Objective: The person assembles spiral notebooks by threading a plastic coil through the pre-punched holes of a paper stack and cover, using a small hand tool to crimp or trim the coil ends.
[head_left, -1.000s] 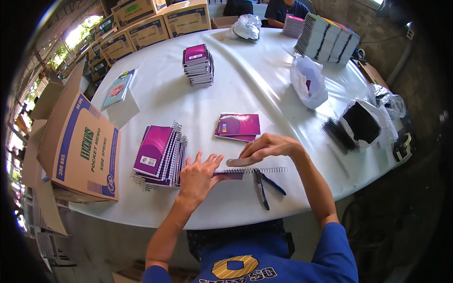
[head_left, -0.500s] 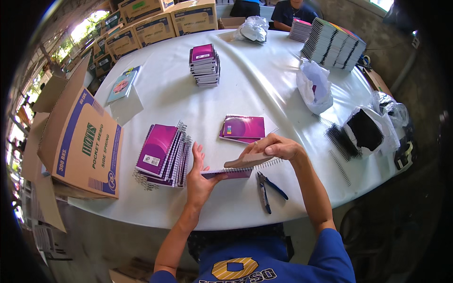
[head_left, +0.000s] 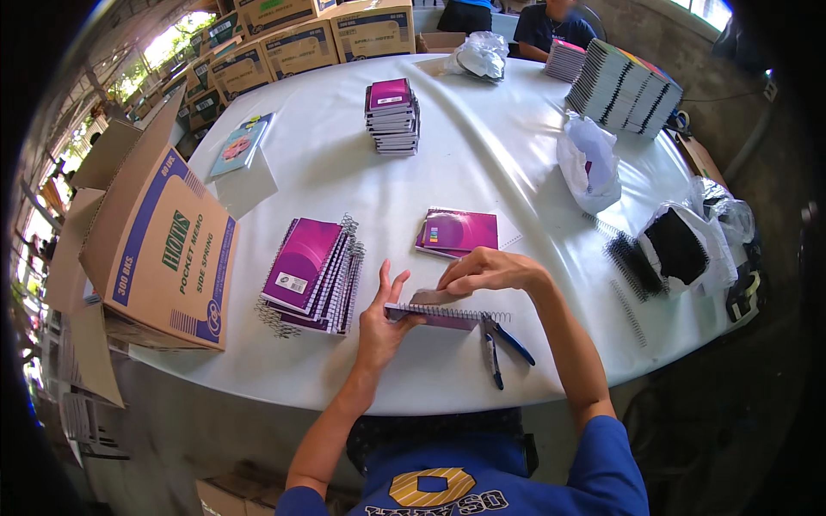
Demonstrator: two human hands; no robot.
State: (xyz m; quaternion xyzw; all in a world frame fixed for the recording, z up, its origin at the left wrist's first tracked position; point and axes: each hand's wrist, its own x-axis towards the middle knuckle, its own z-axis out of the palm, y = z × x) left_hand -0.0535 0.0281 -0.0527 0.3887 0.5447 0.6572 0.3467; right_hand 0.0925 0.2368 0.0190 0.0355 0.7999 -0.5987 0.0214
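A small purple-covered notebook [head_left: 447, 322] stands on edge near the table's front, its row of holes facing up. My left hand [head_left: 381, 331] grips its left end between thumb and fingers, two fingers raised. A wire coil [head_left: 497, 316] runs along the top edge and sticks out past the right end. My right hand [head_left: 492, 270] is closed on a flat greyish-tan piece [head_left: 435, 297], held against the coil; its exact kind is unclear. Blue-handled pliers [head_left: 509, 346] lie just right of the notebook, their jaws near the coil's end.
Coiled purple notebooks [head_left: 305, 262] are piled left, beside an open carton [head_left: 168, 254]. More purple notebooks [head_left: 462, 230] lie ahead, with a stack [head_left: 392, 119] farther back. Loose black coils [head_left: 632, 262] and plastic bags [head_left: 588, 163] sit right. Another person [head_left: 553, 33] is across the table.
My right hand has moved left along the notebook's edge with the flat piece. Less of the coil sticks out at the right end. The whole view has shifted slightly.
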